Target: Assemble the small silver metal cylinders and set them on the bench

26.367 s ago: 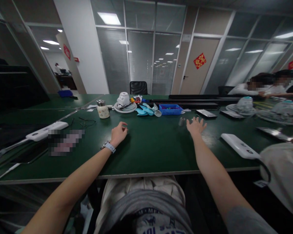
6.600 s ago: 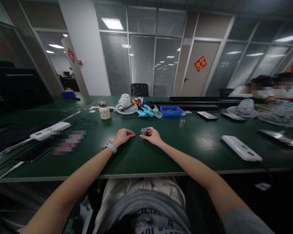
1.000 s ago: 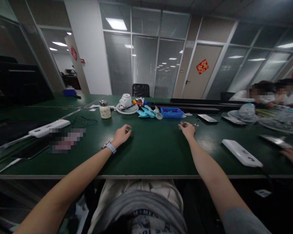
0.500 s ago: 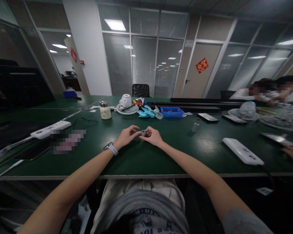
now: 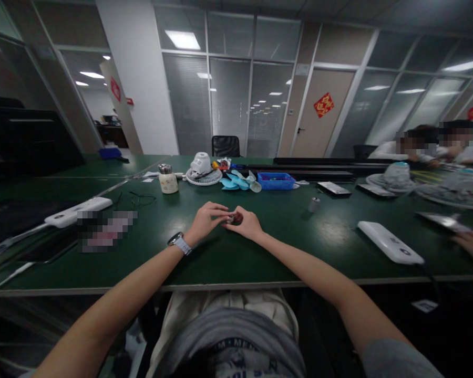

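Observation:
My right hand (image 5: 247, 222) curls its thumb and fingers around a small round silver metal part (image 5: 230, 219), just above the table. From the other side, my left hand (image 5: 205, 222), with a watch (image 5: 178, 241) on its wrist, reaches its fingertips over the same part, thumb below and fingers on top. The fingers cover much of the part, so its exact kind is hidden. To the right of my hands a small silver metal cylinder (image 5: 314, 204) stands upright on the green table (image 5: 276, 262).
Behind my hands are a cream jar (image 5: 168, 179), a white fan housing (image 5: 202, 168), light-blue fan blades (image 5: 235, 181) and a blue bin (image 5: 276, 181). White power strips (image 5: 390, 242) lie at both sides. At the far right, another person's hand (image 5: 471, 247) rests near a tablet-like device.
My left fingers have closed in from beside the metal part onto its top. The right hand keeps its hold, and the part now looks tilted. The view has shifted slightly.

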